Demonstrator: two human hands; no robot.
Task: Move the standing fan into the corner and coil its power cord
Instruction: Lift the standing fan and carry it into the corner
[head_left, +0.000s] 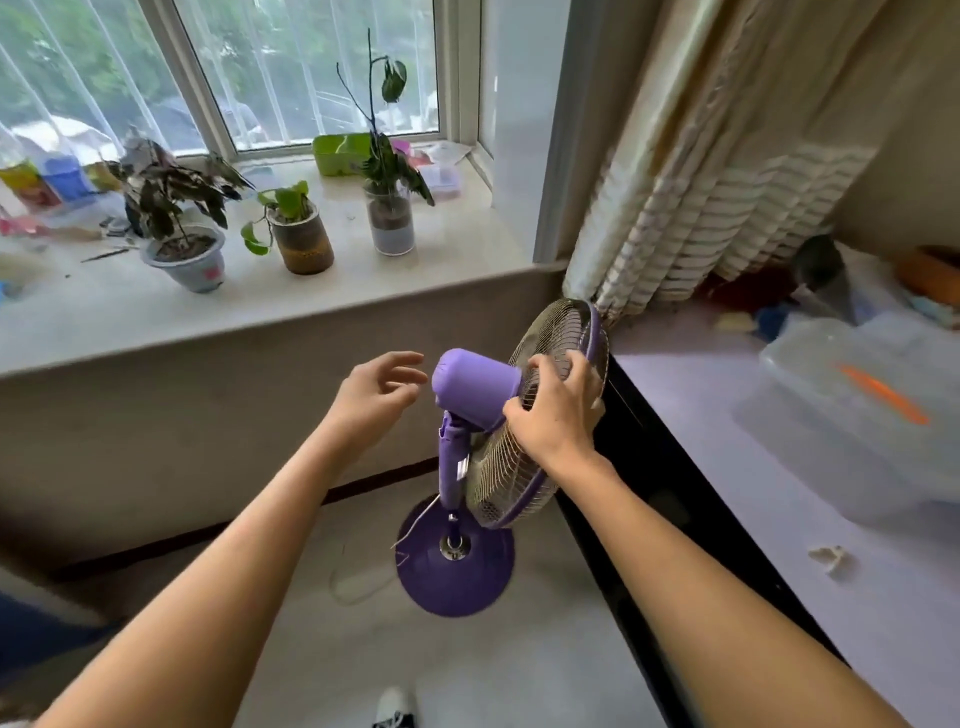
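Observation:
A purple standing fan (475, 387) with a wire grille stands on its round purple base (457, 571) on the pale floor, close to the wall under the window and beside a dark-edged table. My right hand (556, 408) rests on the back of the grille (498, 478), fingers curled over the wires. My left hand (376, 392) hovers just left of the motor housing, fingers spread and empty. The white power cord (358, 584) runs down from the pole and lies loose on the floor left of the base.
A wide window sill (260, 306) carries three potted plants (184, 249) and clutter. A beige curtain (691, 182) hangs at the right. The table (727, 467) on the right holds a clear plastic box (852, 410). My shoe (395, 709) shows at the bottom.

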